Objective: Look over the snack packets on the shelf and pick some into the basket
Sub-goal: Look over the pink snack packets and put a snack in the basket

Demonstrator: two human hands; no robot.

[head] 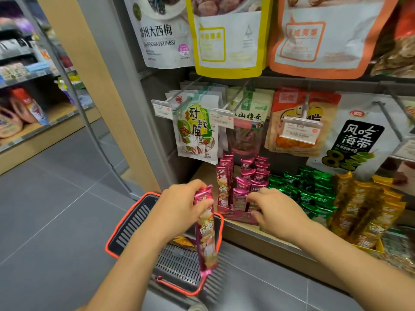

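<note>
My left hand (179, 205) grips the top of a long pink snack packet (205, 232), which hangs upright over the grey basket with the orange rim (125, 221) on the floor. An orange-brown packet (183, 241) lies in the basket. My right hand (272, 209) reaches into the pink display box (238, 215) on the bottom shelf, its fingers among the upright pink packets (247, 176); whether it holds one is hidden.
Green packets (307, 189) and gold packets (363, 209) fill boxes to the right on the same shelf. Larger snack bags (197, 129) hang on hooks with price tags above. A wooden pillar (94, 86) and another aisle stand to the left over grey floor tiles.
</note>
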